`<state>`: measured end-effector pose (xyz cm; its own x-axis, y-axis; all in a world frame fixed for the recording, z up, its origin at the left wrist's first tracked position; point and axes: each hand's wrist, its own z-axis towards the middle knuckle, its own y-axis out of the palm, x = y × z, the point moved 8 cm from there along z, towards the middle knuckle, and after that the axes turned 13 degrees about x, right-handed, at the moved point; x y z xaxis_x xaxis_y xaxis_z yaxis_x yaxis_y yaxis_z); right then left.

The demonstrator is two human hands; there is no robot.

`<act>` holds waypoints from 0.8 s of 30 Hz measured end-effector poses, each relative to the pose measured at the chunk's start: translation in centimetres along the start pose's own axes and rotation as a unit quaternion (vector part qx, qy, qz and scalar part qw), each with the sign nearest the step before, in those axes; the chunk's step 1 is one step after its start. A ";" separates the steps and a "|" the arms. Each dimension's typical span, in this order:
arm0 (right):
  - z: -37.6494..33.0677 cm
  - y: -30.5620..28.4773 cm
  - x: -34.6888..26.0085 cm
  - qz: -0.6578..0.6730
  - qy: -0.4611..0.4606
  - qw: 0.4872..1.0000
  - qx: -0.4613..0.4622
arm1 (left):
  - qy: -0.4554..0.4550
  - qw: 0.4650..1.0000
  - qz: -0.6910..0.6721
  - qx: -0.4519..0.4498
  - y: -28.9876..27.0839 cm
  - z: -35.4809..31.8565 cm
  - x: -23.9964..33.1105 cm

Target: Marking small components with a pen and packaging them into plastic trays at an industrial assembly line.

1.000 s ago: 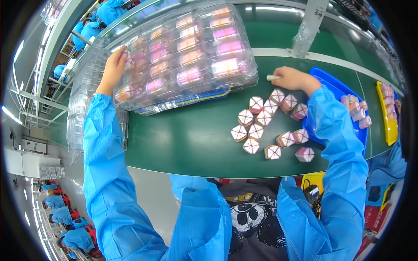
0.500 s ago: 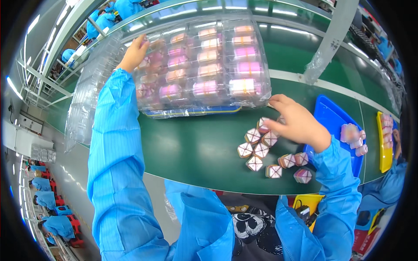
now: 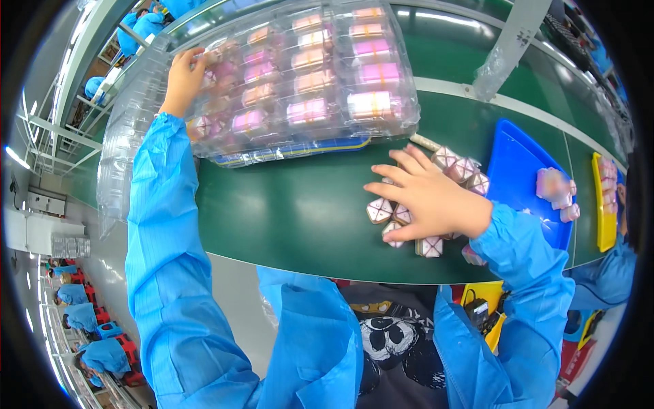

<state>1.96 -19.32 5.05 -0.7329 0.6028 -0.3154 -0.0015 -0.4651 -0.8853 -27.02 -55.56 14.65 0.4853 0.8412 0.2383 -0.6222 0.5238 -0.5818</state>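
My left hand (image 3: 182,80) is at the left edge of a clear plastic blister tray (image 3: 272,141), its fingers bent and closed on the rim. Pink and pale wrapped bundles (image 3: 308,110), banded with orange strips, fill the tray's pockets. To the right, my right hand (image 3: 436,203) is spread palm down over a cluster of small blocks (image 3: 380,210) with white, cross-marked ends, fingers apart. It covers part of the cluster. More of these blocks (image 3: 462,169) show beyond the hand, near a pale stick-like piece (image 3: 424,141).
Beneath the clear tray sits a blue tray with a yellow edge (image 3: 293,151). Empty clear trays (image 3: 126,143) are stacked at the left. A blue tray (image 3: 521,174) with pink bundles (image 3: 555,187) and a yellow tray (image 3: 603,232) stand right. A metal post (image 3: 512,48) rises behind the green table (image 3: 293,218).
My right hand has moved from the tray's near right corner down onto the loose blocks. Several blocks now lie farther back and right. The left hand stays at the tray's left edge.
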 end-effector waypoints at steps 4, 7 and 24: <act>1.0 1.0 1.0 -0.004 -0.016 1.000 0.004 | 0.000 0.998 0.007 -0.058 0.5 -0.9 -1.1; 0.8 0.8 0.5 0.026 -0.032 0.999 -0.006 | 0.077 0.993 0.087 -0.008 -1.8 -0.5 1.3; 1.1 1.1 0.0 -0.042 -0.039 0.996 -0.073 | -0.195 0.941 -0.225 -0.162 2.6 -30.3 33.4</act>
<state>1.19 -20.52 4.41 -0.7855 0.5802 -0.2151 0.0294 -0.3123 -0.9495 6.23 -30.14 -2.48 0.3527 0.5625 0.7478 -0.1567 0.8234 -0.5455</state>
